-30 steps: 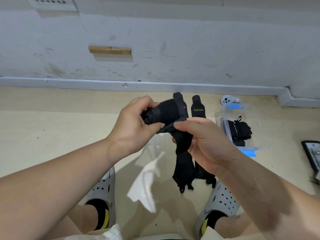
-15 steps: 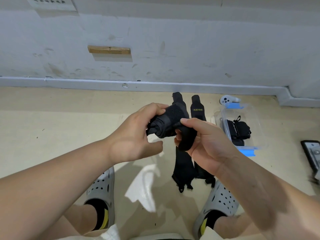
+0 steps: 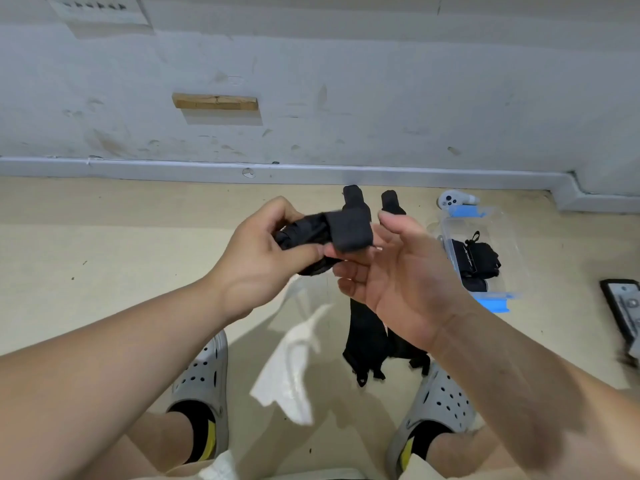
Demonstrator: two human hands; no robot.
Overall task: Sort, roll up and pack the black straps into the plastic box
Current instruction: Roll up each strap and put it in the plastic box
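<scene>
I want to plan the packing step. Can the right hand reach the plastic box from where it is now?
Probably yes. The plastic box lies on the floor just right of the right hand with nothing between them. The rolled strap is in the left hand's grip.

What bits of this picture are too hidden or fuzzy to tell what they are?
All in the head view:
- floor straps: middles hidden behind the right hand.
- dark flat device: cut off by the right edge.
- wall paper: cut by the top edge, print too small.
- packed straps in the plastic box: bunched, cannot be counted.
- rolled strap: blurred, partly covered by the left hand.
</scene>
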